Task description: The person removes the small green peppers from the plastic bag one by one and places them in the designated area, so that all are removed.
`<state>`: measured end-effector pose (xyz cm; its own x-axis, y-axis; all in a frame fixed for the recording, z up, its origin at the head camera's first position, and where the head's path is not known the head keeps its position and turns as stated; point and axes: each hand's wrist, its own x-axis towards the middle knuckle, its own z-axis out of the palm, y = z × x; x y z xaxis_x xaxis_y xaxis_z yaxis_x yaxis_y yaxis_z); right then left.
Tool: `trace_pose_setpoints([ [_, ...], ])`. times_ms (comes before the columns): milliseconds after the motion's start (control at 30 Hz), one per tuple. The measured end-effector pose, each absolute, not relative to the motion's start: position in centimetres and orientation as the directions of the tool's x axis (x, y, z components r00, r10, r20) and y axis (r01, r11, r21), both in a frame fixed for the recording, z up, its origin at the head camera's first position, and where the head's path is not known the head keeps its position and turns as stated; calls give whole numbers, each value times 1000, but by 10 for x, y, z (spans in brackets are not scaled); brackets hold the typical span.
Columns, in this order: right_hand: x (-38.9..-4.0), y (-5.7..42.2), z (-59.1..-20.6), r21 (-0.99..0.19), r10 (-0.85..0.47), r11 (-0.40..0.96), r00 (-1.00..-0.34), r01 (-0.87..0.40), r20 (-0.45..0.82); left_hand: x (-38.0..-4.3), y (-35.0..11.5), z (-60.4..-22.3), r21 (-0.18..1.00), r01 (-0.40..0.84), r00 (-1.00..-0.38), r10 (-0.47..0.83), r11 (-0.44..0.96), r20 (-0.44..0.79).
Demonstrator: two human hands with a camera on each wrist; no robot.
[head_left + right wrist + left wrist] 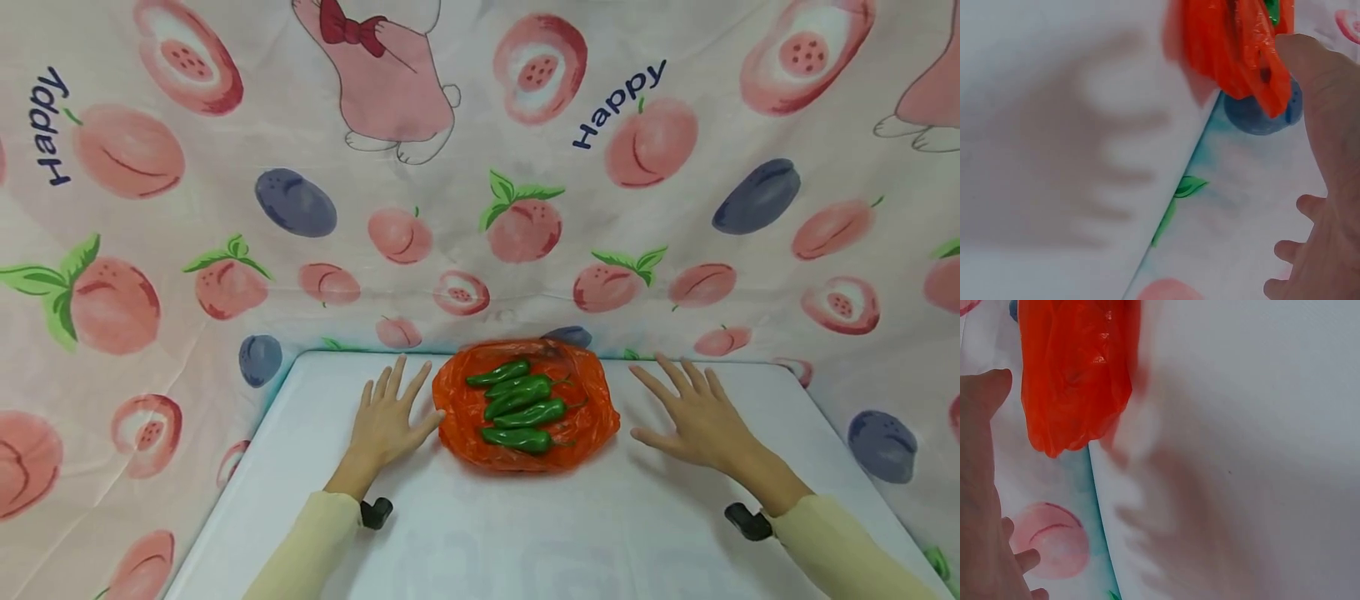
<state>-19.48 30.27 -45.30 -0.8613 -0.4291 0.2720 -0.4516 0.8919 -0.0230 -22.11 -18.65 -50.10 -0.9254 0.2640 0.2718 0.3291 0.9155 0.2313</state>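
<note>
An orange-red plastic bag (457,450) lies opened out on the white table, its rim bunched around several green peppers (525,417). The peppers lie side by side, stems toward the right. My left hand (386,421) is spread palm down left of the bag, its thumb tip right at the bag's edge in the head view. On the other side my right hand (697,421) is spread too, fingers apart, a short gap from the bag. Both hands hold nothing and cast shadows on the table. In the left wrist view the bag (1079,375) hides the peppers.
The white table (480,533) ends just behind the bag. A fruit-printed cloth (465,192) hangs behind it and runs along both sides. Each wrist wears a small black camera, seen at the left wrist (377,512) and the right wrist (748,522).
</note>
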Motion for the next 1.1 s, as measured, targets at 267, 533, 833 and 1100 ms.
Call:
trace_pose_setpoints([
  [267, -204, 286, -445, -37, -490, 848, -810, -528, 321, -224, -175, -500, 293, 338, -929, 267, 894, 256],
  [533, -214, 270, -438, -54, -549, 800, -766, -597, 336, -224, -163, -497, 433, 322, -945, 255, 842, 205],
  [833, -225, 246, -429, -105, -589, 767, -759, -634, 278, -224, -158, -499, 625, 307, -950, 268, 718, 159],
  [1100, -233, 222, -426, -212, -643, 688, -718, -694, 265, -225, -154, -500, 718, 302, -950, 265, 627, 168],
])
